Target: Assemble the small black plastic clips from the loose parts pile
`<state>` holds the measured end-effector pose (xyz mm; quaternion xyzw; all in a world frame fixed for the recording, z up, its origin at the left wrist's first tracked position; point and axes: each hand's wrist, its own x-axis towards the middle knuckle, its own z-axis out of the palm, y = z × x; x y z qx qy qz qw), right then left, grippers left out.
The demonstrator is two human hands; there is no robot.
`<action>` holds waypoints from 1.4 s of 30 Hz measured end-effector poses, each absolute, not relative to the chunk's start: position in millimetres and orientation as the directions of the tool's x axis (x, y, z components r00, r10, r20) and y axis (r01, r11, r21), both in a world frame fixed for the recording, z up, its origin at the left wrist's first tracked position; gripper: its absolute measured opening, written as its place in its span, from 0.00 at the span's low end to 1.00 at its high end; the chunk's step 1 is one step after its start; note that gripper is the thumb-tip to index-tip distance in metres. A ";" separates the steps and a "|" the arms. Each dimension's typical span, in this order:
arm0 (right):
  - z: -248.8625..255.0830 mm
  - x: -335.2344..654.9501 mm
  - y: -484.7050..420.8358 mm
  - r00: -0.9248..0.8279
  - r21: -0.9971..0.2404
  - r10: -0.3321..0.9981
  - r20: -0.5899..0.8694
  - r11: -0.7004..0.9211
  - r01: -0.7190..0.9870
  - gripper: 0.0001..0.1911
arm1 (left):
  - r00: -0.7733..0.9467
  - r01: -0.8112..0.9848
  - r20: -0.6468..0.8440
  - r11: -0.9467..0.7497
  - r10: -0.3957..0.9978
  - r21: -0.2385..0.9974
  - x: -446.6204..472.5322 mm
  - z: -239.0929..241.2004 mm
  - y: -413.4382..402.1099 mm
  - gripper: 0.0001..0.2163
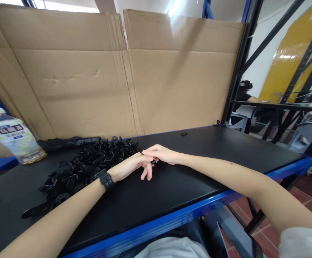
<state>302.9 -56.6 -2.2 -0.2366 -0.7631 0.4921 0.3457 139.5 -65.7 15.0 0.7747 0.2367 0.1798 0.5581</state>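
Observation:
Over the black tabletop my left hand, with a dark watch on its wrist, meets my right hand. Between the fingers of both hands a bit of a small black part shows; most of it is hidden. The left fingers are bent, some hanging downward, and the right fingers are pressed together over the left fingertips. Just beyond and left of my hands lies a heap of black round plastic parts, some of them disc-shaped with holes.
A labelled drink bottle stands tilted at the left. A black bundle lies along the cardboard wall. One loose black part rests farther back on the black table. Beyond the rack sits a person.

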 end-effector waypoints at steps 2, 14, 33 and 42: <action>-2.6 302.5 -56.7 -0.573 -0.920 0.755 0.319 0.392 0.005 0.20 | 0.796 0.165 0.026 -0.258 0.605 0.952 141.1 15.6 -67.0 0.18; 1.1 306.4 -54.6 -0.652 -0.937 0.720 0.239 0.347 0.040 0.21 | 0.870 0.215 -0.034 -0.316 0.492 0.924 139.2 28.1 -75.4 0.22; 4.2 304.1 -58.9 -0.619 -0.951 0.752 0.228 0.310 0.026 0.21 | 0.856 0.225 -0.044 -0.295 0.515 0.929 138.6 27.3 -74.1 0.19; 4.5 304.3 -61.3 -0.621 -0.955 0.753 0.220 0.297 0.023 0.23 | 0.870 0.197 -0.032 -0.287 0.492 0.937 137.6 27.4 -70.7 0.19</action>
